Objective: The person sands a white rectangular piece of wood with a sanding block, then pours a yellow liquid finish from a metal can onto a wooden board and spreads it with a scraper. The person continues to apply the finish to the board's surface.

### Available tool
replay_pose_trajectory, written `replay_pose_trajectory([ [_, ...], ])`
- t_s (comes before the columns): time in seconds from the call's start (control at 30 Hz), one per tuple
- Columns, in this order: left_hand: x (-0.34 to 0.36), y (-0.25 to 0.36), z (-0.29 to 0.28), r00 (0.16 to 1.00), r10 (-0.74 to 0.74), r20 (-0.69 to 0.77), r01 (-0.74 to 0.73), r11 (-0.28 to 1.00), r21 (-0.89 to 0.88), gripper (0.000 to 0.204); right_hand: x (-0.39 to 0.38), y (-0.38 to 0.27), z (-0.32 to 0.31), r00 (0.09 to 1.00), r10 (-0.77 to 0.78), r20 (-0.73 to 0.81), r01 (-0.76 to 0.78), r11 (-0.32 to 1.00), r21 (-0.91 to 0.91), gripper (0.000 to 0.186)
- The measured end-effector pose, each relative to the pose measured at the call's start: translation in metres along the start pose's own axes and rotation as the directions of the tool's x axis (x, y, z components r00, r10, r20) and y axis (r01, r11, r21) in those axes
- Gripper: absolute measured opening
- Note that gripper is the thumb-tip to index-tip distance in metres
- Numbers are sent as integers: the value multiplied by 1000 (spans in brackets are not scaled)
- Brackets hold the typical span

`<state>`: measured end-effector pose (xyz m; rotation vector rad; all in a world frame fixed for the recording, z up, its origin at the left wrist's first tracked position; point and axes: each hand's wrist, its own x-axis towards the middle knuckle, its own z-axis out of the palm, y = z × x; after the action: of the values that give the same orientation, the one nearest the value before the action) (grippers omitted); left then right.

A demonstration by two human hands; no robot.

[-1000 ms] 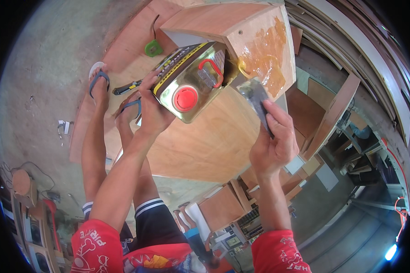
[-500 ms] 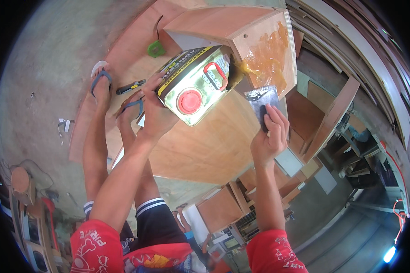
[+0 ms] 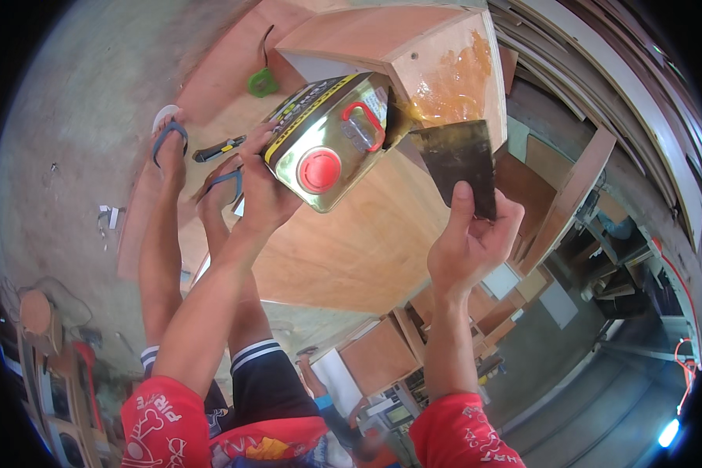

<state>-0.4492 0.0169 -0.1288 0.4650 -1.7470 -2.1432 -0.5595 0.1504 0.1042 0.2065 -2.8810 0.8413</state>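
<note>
My left hand point(image 3: 264, 183) grips the lower corner of a shiny rectangular metal can point(image 3: 331, 160) with a red round cap and a red handle. The can lies tilted, its far end against a wooden box point(image 3: 437, 58). Glossy amber glue point(image 3: 452, 90) is smeared over the box's end panel. In my right hand point(image 3: 472, 242) is a flat dark spreader point(image 3: 459, 160), pinched with the thumb on its face. Its far edge is close to the lower part of the glue; whether it touches I cannot tell.
A green tape measure point(image 3: 263, 81) and a utility knife point(image 3: 220, 149) lie on the plywood sheet point(image 3: 335, 249) near my sandalled feet. Long boards point(image 3: 600, 86) are stacked at the far right. Wooden boxes and panels point(image 3: 378, 355) stand behind, and another person is partly visible at the bottom.
My right hand has turned over, so the spreader now shows its broad dark face and the thumb lies on it. The can has shifted slightly to the left.
</note>
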Motion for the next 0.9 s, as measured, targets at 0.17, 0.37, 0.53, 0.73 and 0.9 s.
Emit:
replay_pose_trajectory([
  [0.17, 3, 1, -6, 999, 38, 4, -38, 973, 228, 105, 28, 5, -2, 975, 221, 18, -222, 973, 66, 30],
  [0.37, 0, -4, -3, 998, 50, -38, -41, 975, 220, 105, 58, 6, -6, 933, 314, 175, -325, 945, 35, 37],
  [0.53, 2, -4, -3, 997, 60, -42, -50, 975, 215, 105, 60, 3, 5, 973, 155, 172, -143, 986, -79, 31],
  [0.73, 0, -4, -5, 1000, 4, -7, -3, 991, 130, 104, 59, -11, 6, 982, -36, 184, 77, 972, -224, 23],
  [0.9, 2, 0, -8, 1000, 7, 7, -8, 990, 139, 104, 53, -12, 3, 984, -134, 114, 152, 973, -175, 25],
])
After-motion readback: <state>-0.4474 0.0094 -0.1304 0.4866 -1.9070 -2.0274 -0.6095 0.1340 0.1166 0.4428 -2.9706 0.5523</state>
